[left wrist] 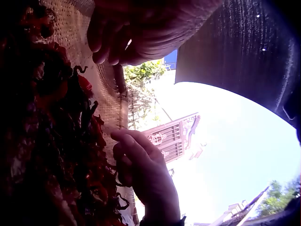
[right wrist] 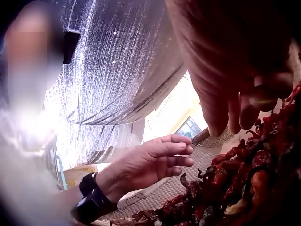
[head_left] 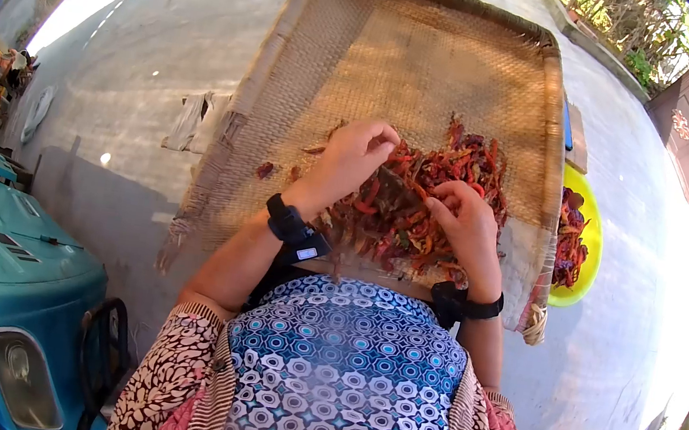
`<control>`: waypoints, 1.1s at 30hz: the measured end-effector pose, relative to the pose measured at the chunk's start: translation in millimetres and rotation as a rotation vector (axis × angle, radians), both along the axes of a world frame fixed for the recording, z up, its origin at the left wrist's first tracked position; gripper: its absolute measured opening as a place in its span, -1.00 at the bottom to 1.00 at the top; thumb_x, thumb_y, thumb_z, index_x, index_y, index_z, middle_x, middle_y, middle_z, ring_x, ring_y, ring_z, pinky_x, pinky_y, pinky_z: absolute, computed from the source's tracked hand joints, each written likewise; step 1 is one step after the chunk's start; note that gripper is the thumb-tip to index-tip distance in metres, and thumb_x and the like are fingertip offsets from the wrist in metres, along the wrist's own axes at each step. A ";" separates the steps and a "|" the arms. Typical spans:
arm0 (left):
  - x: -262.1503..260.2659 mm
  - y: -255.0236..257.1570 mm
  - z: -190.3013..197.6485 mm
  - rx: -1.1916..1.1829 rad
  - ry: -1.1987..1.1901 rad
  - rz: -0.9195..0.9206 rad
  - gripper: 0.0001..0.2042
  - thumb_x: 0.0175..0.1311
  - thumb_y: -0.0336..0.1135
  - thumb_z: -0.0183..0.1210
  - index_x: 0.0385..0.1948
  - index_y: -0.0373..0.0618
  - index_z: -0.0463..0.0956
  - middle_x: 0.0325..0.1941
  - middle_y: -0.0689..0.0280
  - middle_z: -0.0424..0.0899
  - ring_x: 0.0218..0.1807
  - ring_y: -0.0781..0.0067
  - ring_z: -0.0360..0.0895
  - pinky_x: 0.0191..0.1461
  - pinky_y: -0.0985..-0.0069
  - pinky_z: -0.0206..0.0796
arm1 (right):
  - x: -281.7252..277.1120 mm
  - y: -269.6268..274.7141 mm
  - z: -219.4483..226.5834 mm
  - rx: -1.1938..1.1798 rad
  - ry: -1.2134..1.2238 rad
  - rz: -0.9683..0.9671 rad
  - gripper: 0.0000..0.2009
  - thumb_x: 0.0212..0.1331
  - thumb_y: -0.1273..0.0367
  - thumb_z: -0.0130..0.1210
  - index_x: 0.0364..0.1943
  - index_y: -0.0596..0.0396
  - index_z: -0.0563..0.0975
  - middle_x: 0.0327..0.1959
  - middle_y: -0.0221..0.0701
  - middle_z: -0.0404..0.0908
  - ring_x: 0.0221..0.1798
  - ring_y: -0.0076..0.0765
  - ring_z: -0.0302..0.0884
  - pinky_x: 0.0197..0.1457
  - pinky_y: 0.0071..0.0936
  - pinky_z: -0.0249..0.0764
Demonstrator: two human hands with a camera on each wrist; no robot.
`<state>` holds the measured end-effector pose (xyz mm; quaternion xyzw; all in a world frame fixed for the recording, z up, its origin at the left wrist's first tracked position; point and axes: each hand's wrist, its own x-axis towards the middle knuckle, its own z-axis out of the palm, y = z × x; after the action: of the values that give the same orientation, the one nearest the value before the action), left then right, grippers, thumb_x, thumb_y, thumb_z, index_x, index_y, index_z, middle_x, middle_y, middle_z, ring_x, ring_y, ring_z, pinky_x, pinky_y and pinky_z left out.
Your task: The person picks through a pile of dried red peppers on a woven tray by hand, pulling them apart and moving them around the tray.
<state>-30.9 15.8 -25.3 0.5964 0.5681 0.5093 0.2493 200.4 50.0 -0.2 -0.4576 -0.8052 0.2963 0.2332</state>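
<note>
Red and dark dried peppers point(head_left: 396, 222) lie heaped on a large woven tray point(head_left: 436, 44). My left hand point(head_left: 349, 166) hangs over the left of the heap, its fingers bent loosely; the right wrist view shows this left hand point(right wrist: 148, 165) with nothing visible between its fingers. Over the right of the heap is my right hand point(head_left: 469, 227), thumb and forefinger close together beside an orange-red pepper; whether they pinch it is unclear. In the left wrist view the right hand point(left wrist: 146, 167) has thumb and forefinger tips near each other. The hands are apart.
A yellow-green basin point(head_left: 592, 239) with more peppers stands right of the tray. A teal vehicle point(head_left: 18, 250) is at the lower left, with a dark metal frame beside it. Scraps point(head_left: 197, 122) lie on the concrete left of the tray.
</note>
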 end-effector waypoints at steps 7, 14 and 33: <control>8.1 -6.6 -1.7 -0.302 -0.342 -0.182 -0.80 0.35 -0.28 0.16 -0.10 -0.15 0.51 -0.29 0.41 0.60 -0.38 0.69 0.48 -0.34 0.68 0.35 | -8.5 -2.3 -9.1 0.166 -0.095 -0.004 -0.82 0.11 0.27 0.23 -0.25 -0.02 0.57 -0.36 -0.41 0.54 -0.29 -0.22 0.56 -0.25 -0.32 0.44; 12.1 -9.2 -13.2 -0.238 -0.166 -0.136 -0.64 0.35 -0.23 0.18 0.12 -0.14 0.45 -0.35 0.44 0.53 -0.45 0.72 0.40 -0.40 0.71 0.30 | -12.9 -7.6 1.9 0.090 0.061 -0.070 -0.84 0.16 0.30 0.19 -0.23 0.03 0.60 -0.34 -0.31 0.65 -0.28 -0.23 0.63 -0.21 -0.35 0.49; 8.6 -21.2 -9.8 -0.341 -0.573 -0.320 -0.81 0.37 -0.22 0.16 -0.13 -0.08 0.51 -0.42 0.47 0.55 -0.51 0.77 0.38 -0.47 0.77 0.22 | -34.9 9.8 -19.6 -0.006 0.343 0.046 -0.85 0.24 0.37 0.15 -0.19 0.14 0.59 -0.43 -0.33 0.66 -0.41 -0.46 0.58 -0.32 -0.49 0.44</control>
<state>-22.2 -5.4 -35.0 0.4609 0.4513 0.5083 0.5705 165.5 59.8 -19.8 -0.3827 -0.7629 0.3777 0.3591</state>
